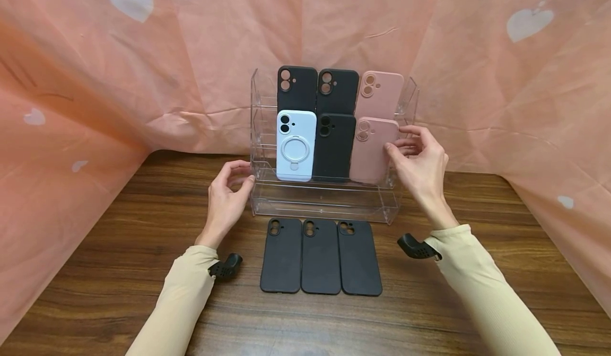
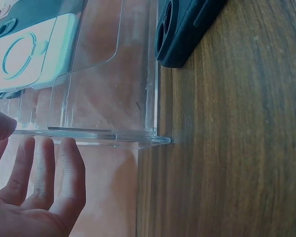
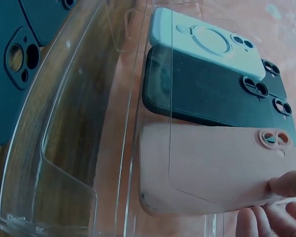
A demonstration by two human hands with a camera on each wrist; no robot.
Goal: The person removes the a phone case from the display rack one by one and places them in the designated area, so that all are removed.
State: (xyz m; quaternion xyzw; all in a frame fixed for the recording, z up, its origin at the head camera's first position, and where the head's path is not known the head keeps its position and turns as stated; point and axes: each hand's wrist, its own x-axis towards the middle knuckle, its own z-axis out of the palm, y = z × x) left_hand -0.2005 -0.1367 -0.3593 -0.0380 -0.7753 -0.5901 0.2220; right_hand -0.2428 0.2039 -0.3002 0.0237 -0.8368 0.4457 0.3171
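My right hand [image 1: 422,167] pinches the right edge of a pink phone case [image 1: 374,152], thumb on its back face and fingers along its side. That case stands in the front occupied tier of a clear acrylic display rack [image 1: 324,207]. Beside it in the same tier are a black phone case [image 1: 335,149] and a white phone case [image 1: 296,120] with a ring. In the left wrist view, fairly straight fingers [image 2: 69,168] of my left hand [image 1: 229,194] reach the rack's side wall, fingertips right at it.
Behind, a higher tier holds two black cases [image 1: 297,93] [image 1: 341,93] and a pink case [image 1: 382,93]. Three black cases [image 1: 281,260] [image 1: 321,260] [image 1: 360,263] lie side by side on the wooden table [image 1: 119,271] before the rack. Pink cloth [image 1: 215,53] hangs behind.
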